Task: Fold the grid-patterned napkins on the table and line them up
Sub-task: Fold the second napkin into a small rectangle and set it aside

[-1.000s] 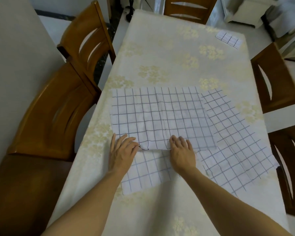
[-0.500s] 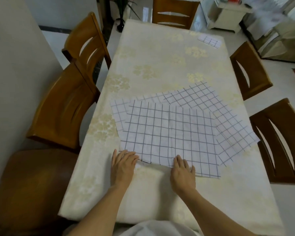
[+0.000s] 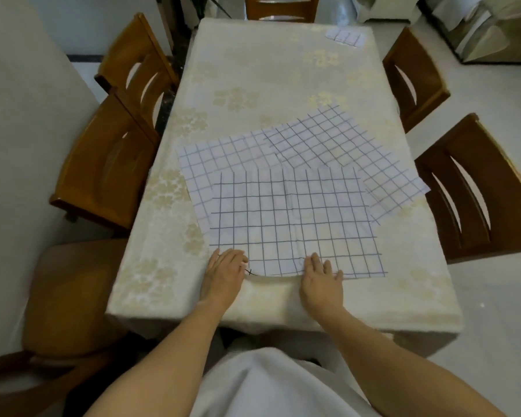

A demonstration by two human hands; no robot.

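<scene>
Head camera, looking down the length of the table: nearest is the person's white garment (image 3: 268, 383), with both bare forearms reaching forward over the near edge of the rectangular table in a cream cloth with pale gold flowers (image 3: 253, 70).

The left hand (image 3: 223, 275) and the right hand (image 3: 321, 281) lie palm down side by side, a little apart, close to the near edge. Their fingers rest on the near hem of the top white cloth napkin with a dark grid (image 3: 295, 224). The right hand's fingers are straight and spread, pressing flat and gripping nothing. The left hand's fingers look flat on the napkin's near left corner too, though the blur there leaves a light pinch possible. Between the two hands the hem bows slightly.

This top napkin lies spread out, square to the table, in the near half. A second gridded napkin (image 3: 223, 164) sticks out from under it toward the left edge, and a third gridded napkin (image 3: 358, 152), turned at an angle, extends from under it toward the right edge.

At the far right corner sits a small folded gridded napkin (image 3: 345, 37), well apart from the rest. Brown wooden chairs (image 3: 112, 164) stand along both long sides and at the far end.
</scene>
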